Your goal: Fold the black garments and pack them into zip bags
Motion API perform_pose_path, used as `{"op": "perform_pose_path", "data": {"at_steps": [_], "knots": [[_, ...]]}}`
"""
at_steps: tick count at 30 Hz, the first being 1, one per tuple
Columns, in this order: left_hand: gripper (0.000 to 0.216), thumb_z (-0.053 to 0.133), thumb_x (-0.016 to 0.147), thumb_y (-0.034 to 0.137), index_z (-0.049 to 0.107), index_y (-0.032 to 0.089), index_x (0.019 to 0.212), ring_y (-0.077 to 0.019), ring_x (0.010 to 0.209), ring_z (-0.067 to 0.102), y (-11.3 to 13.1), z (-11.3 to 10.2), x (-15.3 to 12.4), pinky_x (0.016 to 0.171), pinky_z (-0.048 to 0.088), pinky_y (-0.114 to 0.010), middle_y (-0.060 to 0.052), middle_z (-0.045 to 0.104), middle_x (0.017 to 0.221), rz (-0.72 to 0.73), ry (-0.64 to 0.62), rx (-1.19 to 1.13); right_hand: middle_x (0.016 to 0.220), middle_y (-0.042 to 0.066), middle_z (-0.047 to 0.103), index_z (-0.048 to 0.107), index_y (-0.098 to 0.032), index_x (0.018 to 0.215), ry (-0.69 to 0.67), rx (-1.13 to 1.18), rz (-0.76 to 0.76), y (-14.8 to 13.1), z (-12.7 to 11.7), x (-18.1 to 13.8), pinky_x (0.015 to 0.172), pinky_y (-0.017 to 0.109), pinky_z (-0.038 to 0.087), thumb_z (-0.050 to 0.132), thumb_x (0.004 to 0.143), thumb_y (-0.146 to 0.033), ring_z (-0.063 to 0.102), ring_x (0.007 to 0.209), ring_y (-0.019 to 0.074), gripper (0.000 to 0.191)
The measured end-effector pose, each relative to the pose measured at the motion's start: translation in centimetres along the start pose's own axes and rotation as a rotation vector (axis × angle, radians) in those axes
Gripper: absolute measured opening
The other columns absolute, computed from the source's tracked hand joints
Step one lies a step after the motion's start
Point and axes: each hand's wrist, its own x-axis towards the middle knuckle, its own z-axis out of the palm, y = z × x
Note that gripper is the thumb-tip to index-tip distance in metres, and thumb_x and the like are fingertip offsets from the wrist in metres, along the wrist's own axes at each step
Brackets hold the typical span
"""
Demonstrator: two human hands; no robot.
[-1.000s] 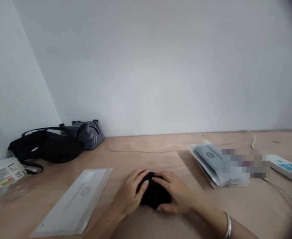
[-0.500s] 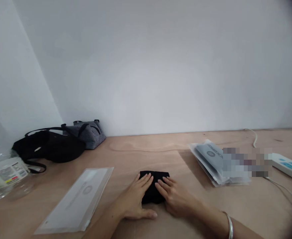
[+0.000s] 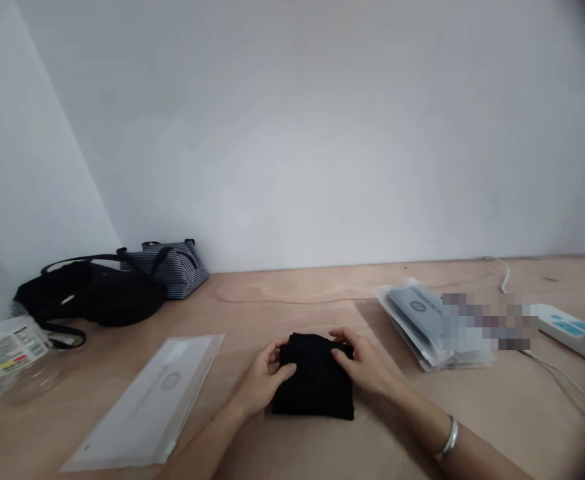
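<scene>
A folded piece of black cloth is in front of me, at the low middle of the head view. My left hand grips its left edge, thumb on top and fingers curled at the side. On the right upper corner my right hand has its thumb on top and its fingers behind the edge. A silver bangle circles my right wrist. To the left lies a flat frosted zip bag with grey print. What garment the cloth is, I cannot tell.
Filled frosted bags are stacked on the right, partly behind a blurred patch. Beyond them sits a white power strip with a cord. A black bag, a striped bag and a clear plastic jar stand at left.
Both hands lay flat on the cloth before; now they hold its two sides by the edges. More of the cloth shows, and it looks turned or lifted toward me.
</scene>
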Motion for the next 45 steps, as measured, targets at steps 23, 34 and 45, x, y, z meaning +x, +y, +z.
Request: {"op": "perform_pose_path", "data": {"at_steps": [23, 34, 45], "knots": [[0.046, 0.025, 0.093, 0.039, 0.018, 0.026, 0.137, -0.0172, 0.131, 0.015, -2.1, -0.1, -0.3, 0.106, 0.018, -0.040, -0.001, 0.019, 0.143, 0.283, -0.196, 0.991, 0.141, 0.006, 0.024, 0.028, -0.029, 0.134, -0.465, -0.443, -0.464, -1.0, 0.2, -1.3, 0.104, 0.046, 0.007, 0.032, 0.087, -0.049, 0.016, 0.130, 0.0217, 0.051], [0.040, 0.028, 0.090, 0.032, 0.042, 0.017, 0.124, -0.0201, 0.118, 0.039, 0.8, -3.7, -0.1, 0.098, 0.029, -0.033, -0.009, 0.046, 0.127, -0.050, 0.221, 1.273, 0.120, 0.015, 0.051, 0.048, -0.021, 0.121, -0.189, -0.621, -0.209, -2.0, -0.2, -2.1, 0.086, 0.050, 0.031, 0.029, 0.083, -0.058, 0.044, 0.109, 0.0323, 0.057], [0.022, 0.045, 0.076, 0.028, 0.061, 0.017, 0.067, -0.0370, 0.089, 0.055, 1.1, -12.7, -1.9, 0.072, 0.040, -0.048, -0.017, 0.062, 0.091, -0.598, 0.228, 1.271, 0.133, 0.012, 0.038, 0.036, -0.024, 0.131, -0.302, -0.555, -0.228, -2.3, -1.1, -2.3, 0.098, 0.057, 0.008, 0.038, 0.071, -0.070, 0.028, 0.123, 0.0341, 0.075]]}}
